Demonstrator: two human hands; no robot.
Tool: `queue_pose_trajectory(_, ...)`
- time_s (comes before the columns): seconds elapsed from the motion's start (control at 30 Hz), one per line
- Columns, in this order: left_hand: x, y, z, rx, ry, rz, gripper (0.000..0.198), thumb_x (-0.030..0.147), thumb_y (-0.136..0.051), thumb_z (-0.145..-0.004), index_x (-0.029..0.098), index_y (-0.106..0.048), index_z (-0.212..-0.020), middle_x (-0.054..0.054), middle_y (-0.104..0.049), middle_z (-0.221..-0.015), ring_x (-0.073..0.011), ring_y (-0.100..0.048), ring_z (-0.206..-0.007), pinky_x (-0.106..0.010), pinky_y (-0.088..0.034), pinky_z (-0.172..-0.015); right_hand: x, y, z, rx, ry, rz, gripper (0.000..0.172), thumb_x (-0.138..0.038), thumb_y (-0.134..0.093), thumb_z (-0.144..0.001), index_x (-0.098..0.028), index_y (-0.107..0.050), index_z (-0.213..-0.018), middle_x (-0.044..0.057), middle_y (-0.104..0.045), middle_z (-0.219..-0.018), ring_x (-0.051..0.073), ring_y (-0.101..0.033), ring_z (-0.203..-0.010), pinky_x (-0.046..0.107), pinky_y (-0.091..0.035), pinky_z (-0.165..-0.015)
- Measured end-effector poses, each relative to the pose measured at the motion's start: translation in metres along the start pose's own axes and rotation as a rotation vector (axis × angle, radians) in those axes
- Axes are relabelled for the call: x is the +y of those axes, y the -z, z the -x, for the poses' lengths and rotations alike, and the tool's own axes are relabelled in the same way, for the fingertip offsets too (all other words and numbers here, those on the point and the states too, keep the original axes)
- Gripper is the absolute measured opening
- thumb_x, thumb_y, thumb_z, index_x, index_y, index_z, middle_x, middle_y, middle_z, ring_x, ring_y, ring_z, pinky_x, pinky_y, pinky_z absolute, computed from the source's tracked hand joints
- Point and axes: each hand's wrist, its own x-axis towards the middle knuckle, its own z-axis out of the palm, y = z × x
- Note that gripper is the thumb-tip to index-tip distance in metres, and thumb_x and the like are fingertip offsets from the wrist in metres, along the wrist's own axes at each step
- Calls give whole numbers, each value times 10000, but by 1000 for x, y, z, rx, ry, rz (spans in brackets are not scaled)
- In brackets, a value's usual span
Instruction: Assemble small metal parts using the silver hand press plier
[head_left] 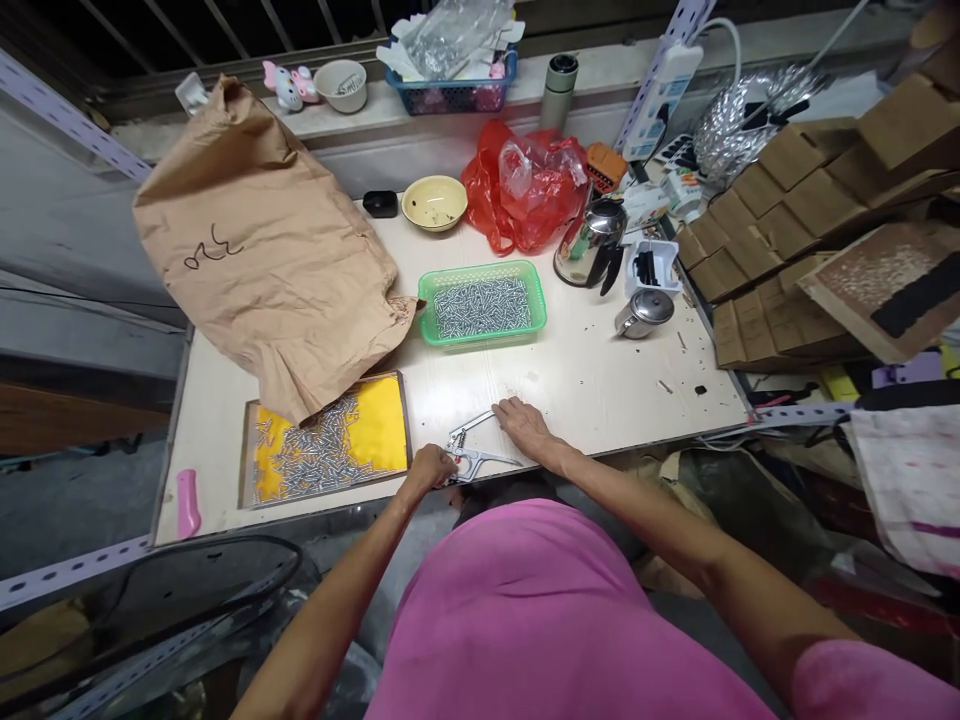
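A silver metal hand tool [480,458] with two long handles, a spring and a small red spot lies at the front edge of the table, its handles spread apart. My left hand [431,468] is closed at the tool's head; what its fingertips pinch is hidden. My right hand [525,428] has its fingers bent over the end of the upper handle. Left of my left hand, many small metal screw-like pieces [319,455] lie on a yellow sheet in a shallow tray [406,420]. Behind the tool, a green plastic basket [484,340] holds more such pieces.
A large brown paper sack [277,250] leans over the tray. Behind the basket are a yellow bowl [435,203], a red plastic bag [517,190] and a kettle [592,240]. A lidded metal pot [645,312] and stacked cardboard boxes [787,210] stand right. A pink handle [187,503] lies front left.
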Motion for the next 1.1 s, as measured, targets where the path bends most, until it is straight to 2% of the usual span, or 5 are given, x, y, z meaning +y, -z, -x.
queue_pose_trajectory(0.13,4,1,-3,-77,18,-91,276,343,-549,-870,138,-580,-1053,-51,-612,-1023,-163,-608,-861,-337,-526,-735,0,-1,3,2,-28,-13,305,-76,-415,-890,-159,-493,-1173,112,-547,-1097,233,-446,-1007,314,-436,-704)
queue_pose_trajectory(0.4,8,3,-3,-122,0,-155,301,342,-549,-869,145,-564,-1097,-63,-595,-1084,-181,-599,-915,-365,-520,-772,3,3,4,-1,-49,-58,278,-111,-449,-893,-190,-517,-1151,98,-559,-1075,221,-442,-997,296,-415,-692)
queue_pose_trajectory(0.6,13,5,2,-123,-9,-142,300,339,-548,-870,147,-562,-1100,-65,-594,-1087,-180,-597,-922,-371,-518,-782,4,2,11,21,-78,-90,318,-104,-404,-909,-204,-525,-1185,102,-547,-1096,223,-422,-996,303,-389,-705)
queue_pose_trajectory(0.83,24,4,8,-99,3,-159,326,338,-550,-869,155,-542,-1139,-78,-571,-1141,-197,-582,-980,-401,-503,-825,11,-7,7,69,-127,-90,276,-56,-418,-872,-174,-616,-1024,102,-558,-1001,235,-410,-922,316,-344,-724)
queue_pose_trajectory(1.1,18,4,11,-97,-4,-101,308,340,-552,-868,148,-559,-1108,-69,-587,-1106,-190,-592,-948,-383,-511,-801,6,-20,17,151,-173,-83,289,-95,-384,-901,-180,-625,-1036,106,-562,-966,237,-401,-876,334,-308,-736)
